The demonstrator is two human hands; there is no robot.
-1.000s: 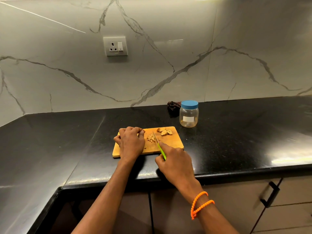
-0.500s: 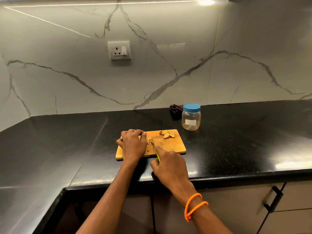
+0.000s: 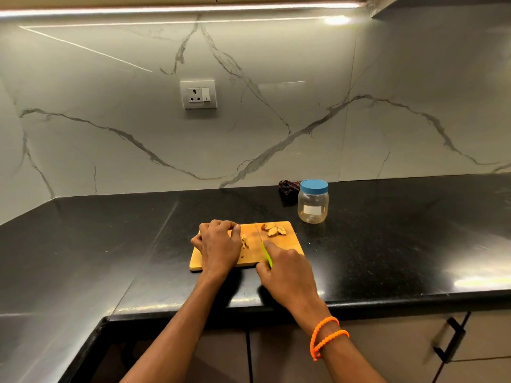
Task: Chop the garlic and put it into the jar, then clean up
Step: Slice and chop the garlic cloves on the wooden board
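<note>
Polished black stone countertop (image 3: pixel 387 244) below a grey-veined marble backsplash (image 3: pixel 387 120) forms the work surface. Right hand (image 3: pixel 287 272), wrist ringed by an orange beaded bracelet (image 3: pixel 326 334), grips the green handle of a small knife (image 3: pixel 266 251), fingers curled round it; the thin blade runs toward 12 o'clock across the rectangular wooden cutting board (image 3: pixel 287 241). Left hand (image 3: pixel 218 244), at 9 o'clock from the knife, rests on the board's left half with fingers curled under; whether it pinches any garlic cannot be told. Chopped garlic pieces (image 3: pixel 244 241) lie just beside its thumb, between hand and blade. Whole peeled garlic cloves (image 3: pixel 273 230) sit at the board's far right corner, at 1 o'clock from the blade. Clear plastic jar with a blue screw lid (image 3: pixel 313 201), lid on, stands on the counter at 1 o'clock from the board, near but apart. Dark crumpled object (image 3: pixel 287 187) lies just behind the jar against the wall. White wall socket with switch (image 3: pixel 198 94) is mounted at 11 o'clock. Brown cabinet doors carry a black bar handle (image 3: pixel 449 341).
</note>
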